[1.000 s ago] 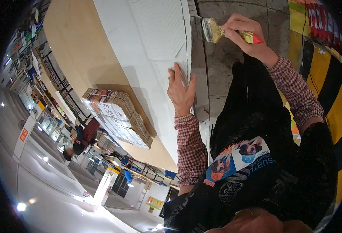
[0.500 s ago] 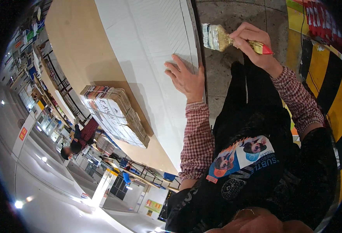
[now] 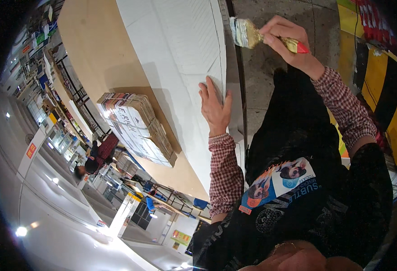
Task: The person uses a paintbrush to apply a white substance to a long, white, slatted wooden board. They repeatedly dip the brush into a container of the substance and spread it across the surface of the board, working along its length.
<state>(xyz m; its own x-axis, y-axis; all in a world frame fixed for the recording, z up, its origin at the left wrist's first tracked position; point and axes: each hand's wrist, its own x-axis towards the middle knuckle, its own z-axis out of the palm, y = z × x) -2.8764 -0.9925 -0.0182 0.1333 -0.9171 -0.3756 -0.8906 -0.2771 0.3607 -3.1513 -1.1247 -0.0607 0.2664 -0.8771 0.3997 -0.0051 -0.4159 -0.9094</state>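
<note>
My left hand rests on a long white sheet, close to its right edge. Its fingers point away from me, stretched out and holding nothing. My right hand is closed around the handle of a wide paintbrush. White, wet-looking paste or paint coats the bristles, which point left over the table's right edge strip. The handle has a red end, and the yellowish part near the bristles is smeared. Whether the bristles touch anything, I cannot tell.
A tied stack of printed sheets lies on the tan tabletop, left of the white sheet. Concrete floor shows on the right, beside a yellow-and-black striped surface. A person is farther off at left.
The white sheet's right edge has shifted left, baring more of the table's edge strip. My left hand has slid nearer to me, fingers closer together. The brush has moved slightly left.
</note>
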